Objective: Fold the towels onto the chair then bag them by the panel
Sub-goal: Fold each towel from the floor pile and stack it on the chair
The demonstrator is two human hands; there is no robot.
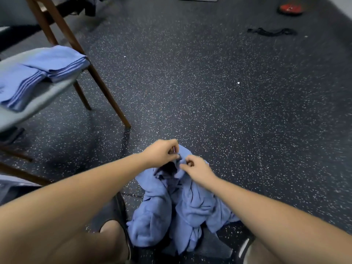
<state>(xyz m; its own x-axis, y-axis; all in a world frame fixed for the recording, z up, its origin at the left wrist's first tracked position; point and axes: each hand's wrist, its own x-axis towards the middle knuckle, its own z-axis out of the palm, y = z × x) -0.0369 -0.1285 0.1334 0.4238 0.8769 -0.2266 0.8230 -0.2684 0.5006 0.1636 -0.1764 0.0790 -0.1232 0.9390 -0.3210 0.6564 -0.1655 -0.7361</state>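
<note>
A crumpled blue towel (182,206) hangs in front of me, its lower part bunched just above the floor between my feet. My left hand (162,152) pinches its top edge, and my right hand (196,168) pinches the same edge right beside it. Two folded blue towels (43,71) lie on the grey seat of a wooden-legged chair (57,92) at the left.
Dark speckled floor (209,92) spreads ahead and to the right. A black strap (272,32) and a red object (290,8) lie far right. A chair leg (112,101) slants down near my left arm. My shoes (122,216) flank the towel.
</note>
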